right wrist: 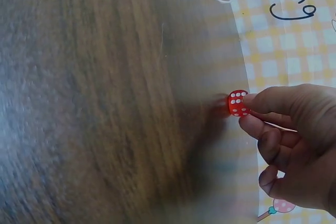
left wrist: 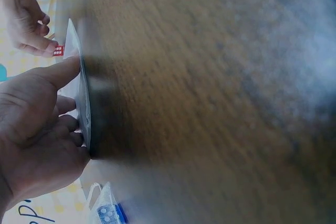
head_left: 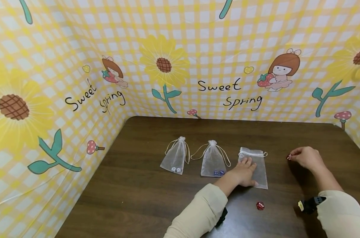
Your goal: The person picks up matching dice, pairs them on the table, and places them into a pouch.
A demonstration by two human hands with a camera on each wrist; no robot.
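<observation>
My right hand (head_left: pixel 308 157) pinches a red die (right wrist: pixel 238 103) with white dots between thumb and fingertips, off to the right of the bags. My left hand (head_left: pixel 243 172) rests on a white sheer drawstring bag (head_left: pixel 261 170) lying flat on the table, its fingers spread over the fabric. The bag's cord runs along its top edge. A second red die (head_left: pixel 260 206) lies on the table below that bag, nearer to me; it also shows at the top of the left wrist view.
Left of my left hand lie two cinched sheer bags. One bag (head_left: pixel 211 162) holds two blue dice (head_left: pixel 216 173); the farther-left bag (head_left: pixel 174 158) holds two white dice (head_left: pixel 173 169). The dark wooden table (head_left: pixel 132 198) meets a yellow checked cloth (head_left: pixel 174 19) at its back and left.
</observation>
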